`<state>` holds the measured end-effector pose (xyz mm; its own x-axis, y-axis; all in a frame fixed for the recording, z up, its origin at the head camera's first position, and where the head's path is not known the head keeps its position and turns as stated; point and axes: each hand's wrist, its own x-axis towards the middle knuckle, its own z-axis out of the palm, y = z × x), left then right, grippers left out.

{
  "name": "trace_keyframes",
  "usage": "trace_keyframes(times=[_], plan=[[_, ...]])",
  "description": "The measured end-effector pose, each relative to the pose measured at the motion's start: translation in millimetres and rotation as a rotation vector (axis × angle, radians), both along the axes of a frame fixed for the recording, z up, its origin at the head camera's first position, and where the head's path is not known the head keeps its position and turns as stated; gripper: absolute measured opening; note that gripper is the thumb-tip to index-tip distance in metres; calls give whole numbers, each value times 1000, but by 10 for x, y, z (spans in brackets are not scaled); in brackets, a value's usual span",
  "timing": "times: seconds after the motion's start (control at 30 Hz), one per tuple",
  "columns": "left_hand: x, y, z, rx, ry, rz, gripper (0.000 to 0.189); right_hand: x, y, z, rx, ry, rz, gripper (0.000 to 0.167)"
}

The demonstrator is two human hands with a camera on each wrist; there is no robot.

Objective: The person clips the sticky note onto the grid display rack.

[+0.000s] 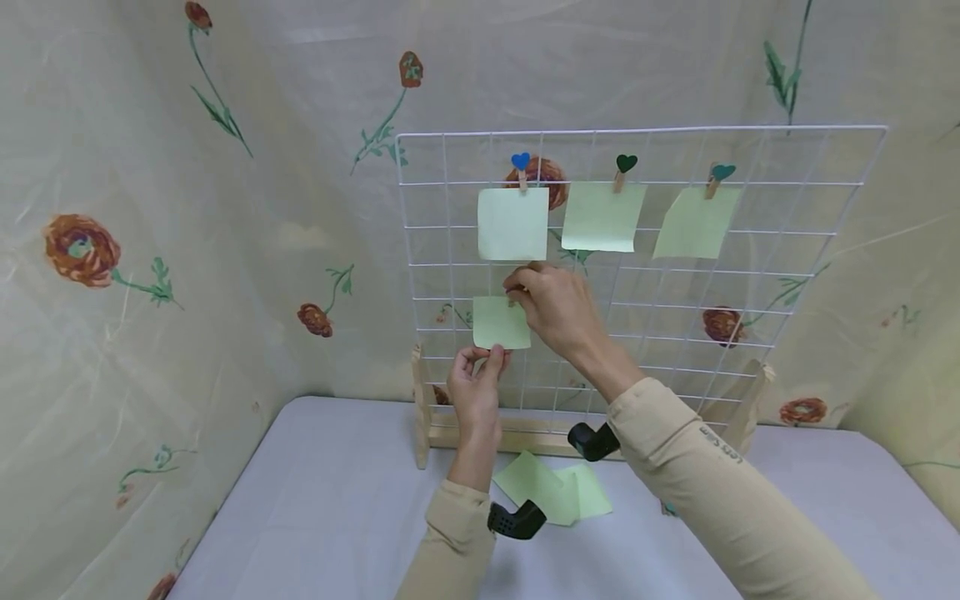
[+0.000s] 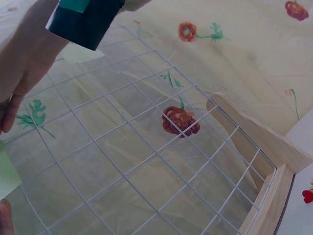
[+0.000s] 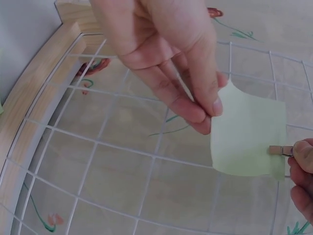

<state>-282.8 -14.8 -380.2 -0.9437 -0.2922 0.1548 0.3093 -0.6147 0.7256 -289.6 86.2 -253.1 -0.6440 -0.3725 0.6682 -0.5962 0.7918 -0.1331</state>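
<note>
A pale green paper note (image 1: 501, 323) lies against the white wire grid (image 1: 637, 129), left of its middle. My left hand (image 1: 476, 392) pinches the note's lower edge between thumb and fingers. At the note's top edge, my right hand (image 1: 558, 308) pinches a small wooden clothespin (image 3: 276, 150), whose jaws overlap the paper in the right wrist view. Above hang three more green notes, the left note (image 1: 513, 225), the middle note (image 1: 603, 218) and the right note (image 1: 697, 225), each under a heart-topped clothespin.
Loose green notes (image 1: 536, 487) overlap on the white tabletop (image 1: 337, 500) below the grid. Wooden feet, such as the left foot (image 1: 420, 408), hold the grid upright. Behind it hangs a flower-print sheet (image 1: 315, 208). A red heart (image 2: 307, 196) shows at the left wrist view's edge.
</note>
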Motion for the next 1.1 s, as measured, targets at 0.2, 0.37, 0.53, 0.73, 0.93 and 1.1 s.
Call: trace_keyframes(times=[0.2, 0.37, 0.53, 0.73, 0.93, 1.1], plan=[[-3, 3, 4, -2, 3, 1, 19, -3, 14, -23, 3, 37, 13, 7], [-3, 4, 4, -17, 7, 7, 18, -3, 18, -25, -5, 37, 11, 7], [-9, 1, 2, 0, 10, 1, 19, -5, 15, -42, -16, 22, 8, 8], [-17, 1, 6, 12, 1, 0, 19, -8, 18, -76, -33, 14, 18, 8], [-10, -10, 10, -2, -12, -4, 20, -6, 31, -111, -62, 13, 52, 10], [-14, -18, 8, -18, -17, -5, 19, 3, 64, -153, -101, 36, 108, 14]])
